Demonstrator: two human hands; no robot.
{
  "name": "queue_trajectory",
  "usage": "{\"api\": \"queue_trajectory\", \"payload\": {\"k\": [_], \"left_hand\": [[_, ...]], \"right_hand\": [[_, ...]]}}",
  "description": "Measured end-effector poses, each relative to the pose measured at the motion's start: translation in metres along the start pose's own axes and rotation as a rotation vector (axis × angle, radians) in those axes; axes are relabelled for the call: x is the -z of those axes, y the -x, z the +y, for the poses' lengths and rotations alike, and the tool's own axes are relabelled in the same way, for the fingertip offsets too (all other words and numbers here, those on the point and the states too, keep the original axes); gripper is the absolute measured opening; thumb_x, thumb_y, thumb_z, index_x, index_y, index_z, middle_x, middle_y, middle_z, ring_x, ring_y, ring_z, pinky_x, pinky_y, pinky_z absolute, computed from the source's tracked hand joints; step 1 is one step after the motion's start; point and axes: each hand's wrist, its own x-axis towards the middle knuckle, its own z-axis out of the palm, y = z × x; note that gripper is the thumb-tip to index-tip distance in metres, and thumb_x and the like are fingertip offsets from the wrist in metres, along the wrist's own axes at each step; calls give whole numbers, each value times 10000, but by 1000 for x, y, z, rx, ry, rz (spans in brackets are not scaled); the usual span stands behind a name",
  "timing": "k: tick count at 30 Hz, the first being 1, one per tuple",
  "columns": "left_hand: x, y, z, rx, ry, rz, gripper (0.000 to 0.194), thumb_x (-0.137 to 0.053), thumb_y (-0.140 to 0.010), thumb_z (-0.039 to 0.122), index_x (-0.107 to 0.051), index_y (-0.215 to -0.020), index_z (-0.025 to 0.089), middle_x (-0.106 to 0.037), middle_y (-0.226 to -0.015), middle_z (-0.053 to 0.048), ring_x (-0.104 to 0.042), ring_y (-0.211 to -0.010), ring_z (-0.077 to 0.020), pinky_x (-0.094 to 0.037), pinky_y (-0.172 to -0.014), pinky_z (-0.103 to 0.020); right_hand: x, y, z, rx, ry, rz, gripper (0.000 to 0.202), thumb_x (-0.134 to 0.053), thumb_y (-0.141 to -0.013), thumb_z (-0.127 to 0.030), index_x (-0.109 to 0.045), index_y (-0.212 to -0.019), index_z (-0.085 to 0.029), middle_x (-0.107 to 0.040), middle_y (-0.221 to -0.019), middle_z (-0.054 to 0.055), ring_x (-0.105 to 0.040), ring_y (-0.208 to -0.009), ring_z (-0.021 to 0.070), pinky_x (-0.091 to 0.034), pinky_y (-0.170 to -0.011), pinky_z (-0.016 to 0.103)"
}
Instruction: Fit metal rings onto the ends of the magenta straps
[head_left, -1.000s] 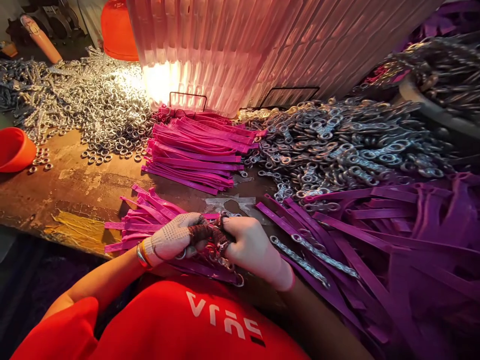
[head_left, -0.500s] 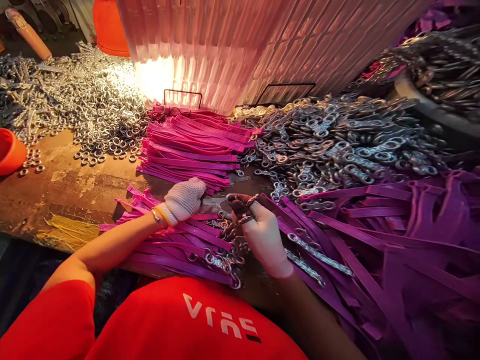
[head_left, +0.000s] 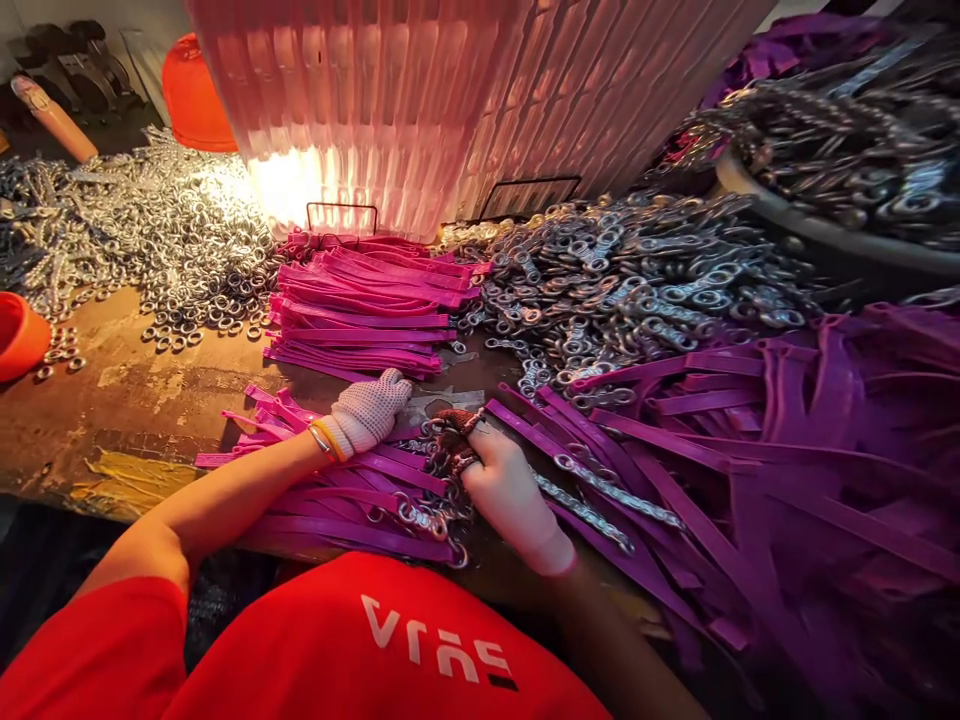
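Observation:
My left hand point(head_left: 373, 408), in a white dotted glove, is closed in a fist over the near bunch of magenta straps point(head_left: 337, 512). What its fingers hold, if anything, is hidden. Just to its right, my right hand point(head_left: 504, 482) is closed too, its fingers curled and some wrapped in dark material. Those fingertips are down by silver chain pieces point(head_left: 421, 516) fixed at the strap ends, and I cannot make out what they grip. Two longer chain strips point(head_left: 619, 492) lie beside the right hand on purple straps point(head_left: 780, 460).
Behind the hands is a stack of magenta straps point(head_left: 367, 300). Heaped metal links point(head_left: 615, 270) lie right, small rings point(head_left: 195, 250) left. A ribbed translucent panel point(head_left: 375, 100) stands at the back. An orange cup point(head_left: 21, 335) sits left, a full basin point(head_left: 832, 228) far right.
The camera view has shifted a little, so the piles sit further left. My right hand has come lower and closer to my left hand, which stays closed.

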Motion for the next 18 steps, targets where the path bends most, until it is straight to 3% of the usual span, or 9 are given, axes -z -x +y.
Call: {"api": "queue_trajectory", "payload": {"k": [5,10,12,18], "left_hand": [[6,10,-4,-13,182,15,198,-509,-898,224,-684,-940,143,-651,-916,-80,-608,-774,-167,-447,-687,-253],[20,47,5,142,1051,-165,410,-571,-868,532,-632,-791,135,-444,-496,41,-326,-395,-69,-226,-399,-207],[24,59,11,218,1228,-207,417,-621,-828,559,-581,-737,154,-389,-440,64,-281,-354,-59,-183,-369,-207],[27,67,14,229,1145,-204,433,-630,-829,545,-552,-665,152,-440,-474,50,-330,-372,-46,-195,-370,-194]], "right_hand": [[0,1,-11,49,39,11,547,-410,-750,-64,-650,-1223,-193,-723,-1100,82,-647,-1033,239,-515,-931,408],[0,-1,-28,95,301,-39,424,-437,-740,-62,-688,-1066,-164,-718,-967,104,-636,-896,245,-495,-796,344],[-1,-1,-35,91,425,-81,359,-458,-731,-63,-693,-985,-159,-708,-886,106,-622,-813,241,-460,-719,325],[-9,-1,-45,153,693,-137,223,-518,-724,-91,-687,-862,-136,-685,-836,141,-601,-728,257,-377,-637,346]]}}
